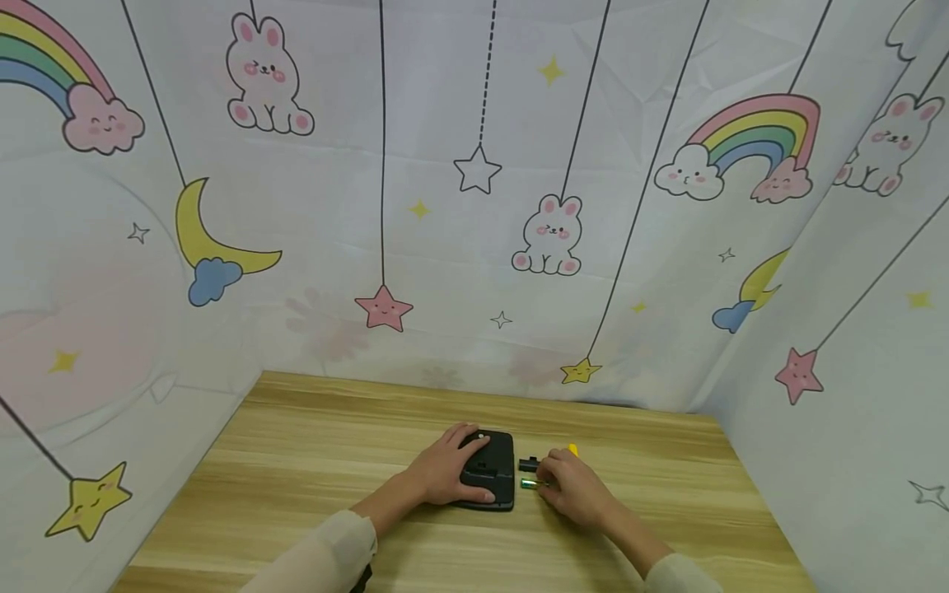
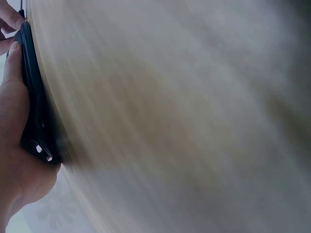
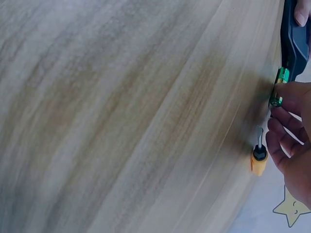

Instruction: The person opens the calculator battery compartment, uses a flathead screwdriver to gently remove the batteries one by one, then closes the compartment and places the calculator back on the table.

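Note:
A flat black device [image 1: 498, 461] with a recess in its upper face lies on the table. My left hand [image 1: 447, 465] rests on its left part, fingers and thumb spread across the top. In the left wrist view the thumb lies along the edge of the device [image 2: 33, 82]. Just right of the device, my right hand [image 1: 574, 487] pinches a small green and gold battery [image 1: 530, 483], partly covered by the fingers. The same battery [image 3: 283, 74] shows by the thumb in the right wrist view. Beside it lies a small black plastic piece [image 1: 528, 465].
A screwdriver with a yellow handle [image 3: 259, 166] lies by my right hand, its metal tip visible. The wood-grain table [image 1: 356, 428] meets a white cloth backdrop [image 1: 445, 247] printed with rabbits, stars and rainbows at the back and sides.

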Motion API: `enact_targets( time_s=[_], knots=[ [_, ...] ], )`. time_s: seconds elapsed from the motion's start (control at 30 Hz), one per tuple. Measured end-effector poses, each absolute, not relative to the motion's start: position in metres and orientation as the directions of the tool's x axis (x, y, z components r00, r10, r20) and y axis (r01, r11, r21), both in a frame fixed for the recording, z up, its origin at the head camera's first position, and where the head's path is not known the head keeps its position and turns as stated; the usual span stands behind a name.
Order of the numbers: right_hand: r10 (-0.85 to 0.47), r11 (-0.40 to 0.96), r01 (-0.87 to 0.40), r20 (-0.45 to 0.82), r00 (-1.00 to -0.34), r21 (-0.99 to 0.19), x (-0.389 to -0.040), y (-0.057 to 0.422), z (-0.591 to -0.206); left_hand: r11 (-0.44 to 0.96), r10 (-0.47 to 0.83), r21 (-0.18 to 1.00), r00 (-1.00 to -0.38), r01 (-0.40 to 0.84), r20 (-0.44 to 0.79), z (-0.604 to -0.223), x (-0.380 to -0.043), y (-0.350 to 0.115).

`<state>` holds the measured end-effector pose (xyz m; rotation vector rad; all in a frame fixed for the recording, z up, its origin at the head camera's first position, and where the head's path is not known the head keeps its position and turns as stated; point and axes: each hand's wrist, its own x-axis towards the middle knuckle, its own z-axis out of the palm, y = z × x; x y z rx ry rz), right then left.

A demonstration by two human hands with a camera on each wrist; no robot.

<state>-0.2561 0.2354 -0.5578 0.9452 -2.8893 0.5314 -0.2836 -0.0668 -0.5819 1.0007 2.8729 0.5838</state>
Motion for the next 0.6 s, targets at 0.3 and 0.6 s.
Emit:
enact_targets(
  time_s=[0.3,0.6],
  knots=[
    [-0.555,0.759,-0.58,0.172,-0.814,-0.295,-0.2598,0.2336,-0.5542,0.73,0.601,0.363,-0.797,0.579,0.06,-0.5835,-0.2854,-0.0669],
    [-0.535,0.768,-0.568,0.19,-0.823,-0.295,-0.2631,0.2309,-0.548,0.737,0.599,0.357,-0.8,0.574,0.048,-0.5834,-0.2864,-0.0661]
  ],
)
